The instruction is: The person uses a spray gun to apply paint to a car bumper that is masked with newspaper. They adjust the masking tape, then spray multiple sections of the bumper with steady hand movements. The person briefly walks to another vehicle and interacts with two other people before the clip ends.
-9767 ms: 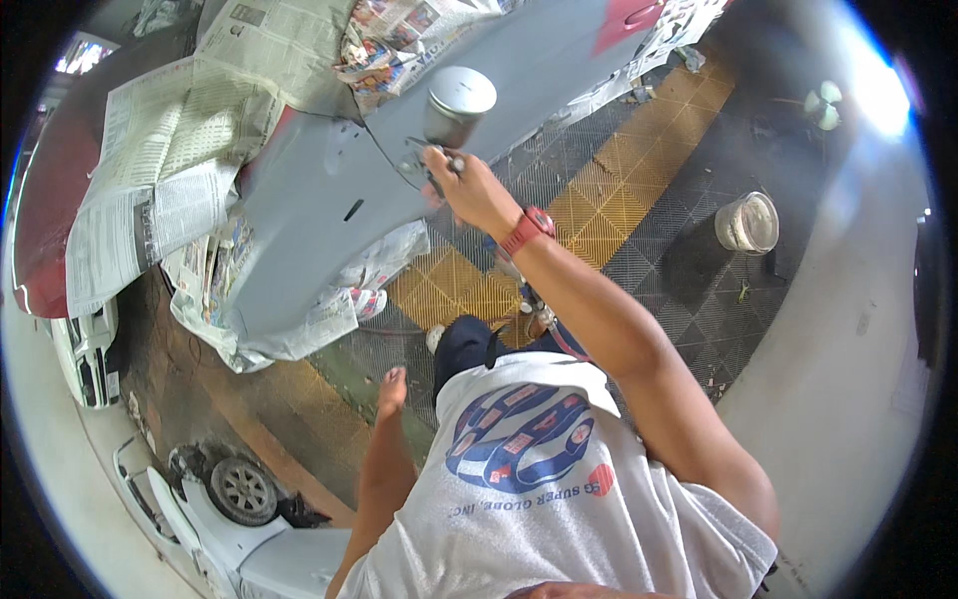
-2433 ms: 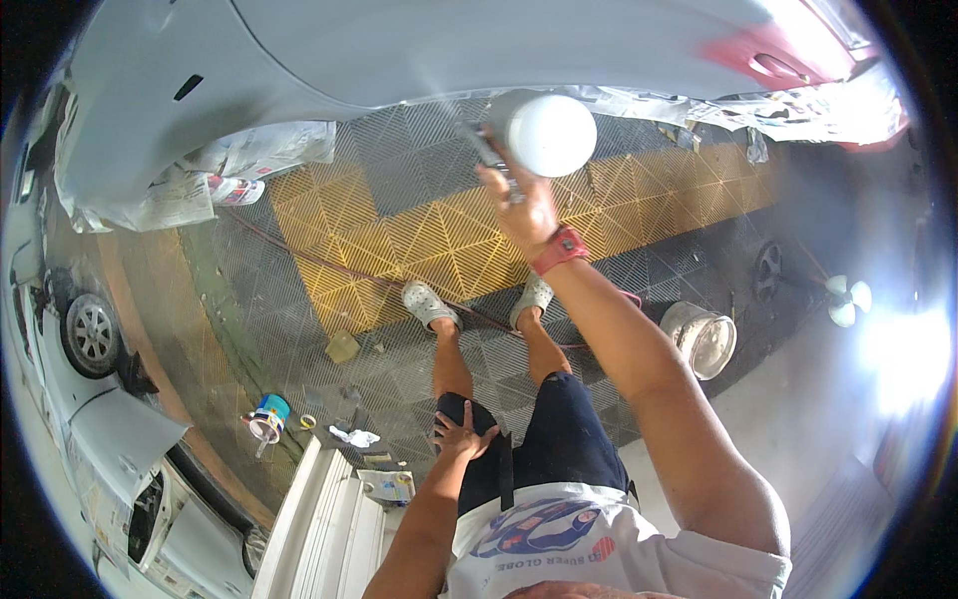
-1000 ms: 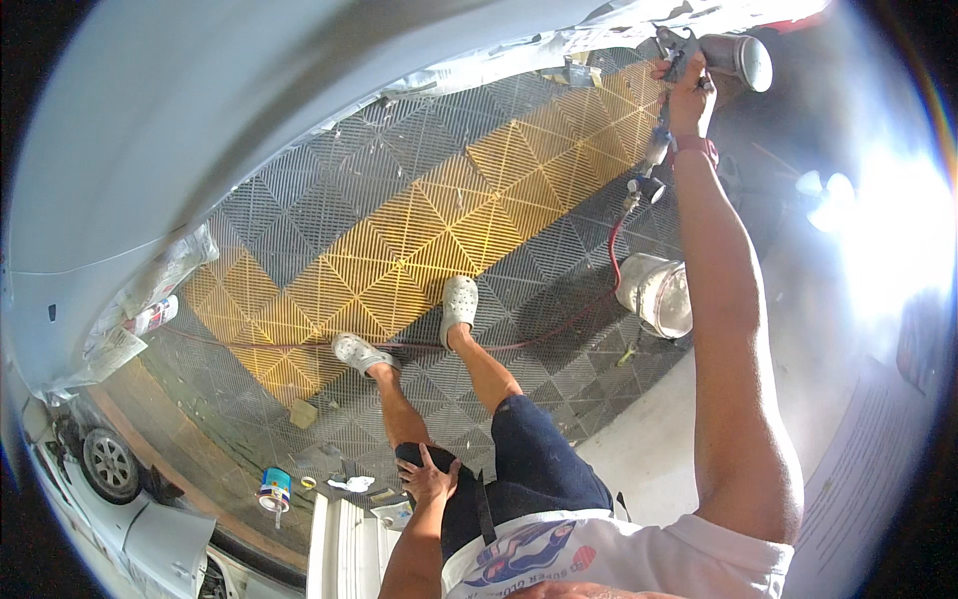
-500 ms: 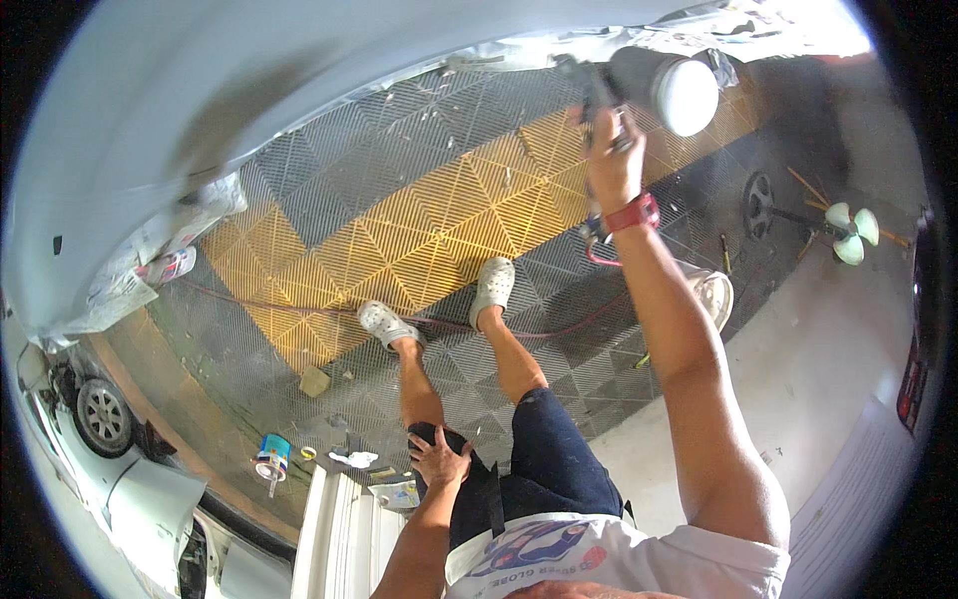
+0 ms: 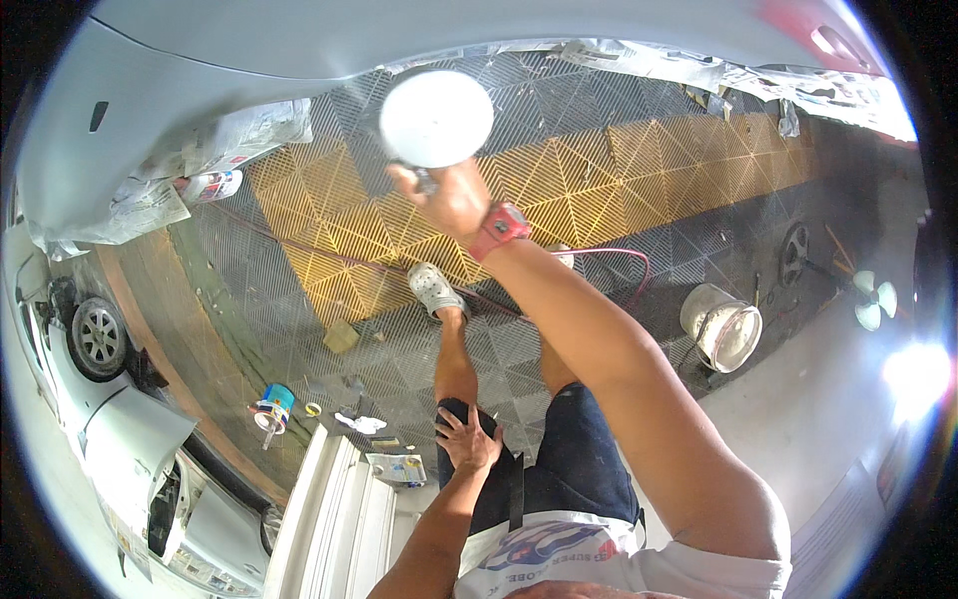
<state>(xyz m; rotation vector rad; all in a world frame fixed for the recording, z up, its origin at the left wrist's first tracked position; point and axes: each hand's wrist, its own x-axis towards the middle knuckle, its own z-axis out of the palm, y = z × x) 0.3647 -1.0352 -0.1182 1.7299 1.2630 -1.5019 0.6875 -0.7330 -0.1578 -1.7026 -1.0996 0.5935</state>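
Observation:
My right hand (image 5: 449,200), with a red watch on its wrist, is closed around the handle of a paint spray gun. The round white lid of the spray gun's cup (image 5: 437,118) faces up and hides most of the gun. It is held out in front of a grey car body panel (image 5: 259,35). My left hand (image 5: 467,439) lies with spread fingers on my dark shorts near the left knee and holds nothing. A pink-red air hose (image 5: 619,254) runs across the floor beneath my right forearm.
Newspaper masking (image 5: 659,68) lines the panel's lower edge. A dirty white bucket (image 5: 720,327) and a fan (image 5: 870,299) stand at the right. At the left are a blue paint can (image 5: 274,407), a sponge-like block (image 5: 340,336), white boards (image 5: 324,519) and another car's wheel (image 5: 98,337).
My right hand has swept the spray gun from the right to the left along the panel. The view has shifted somewhat. My left hand still rests near the knee.

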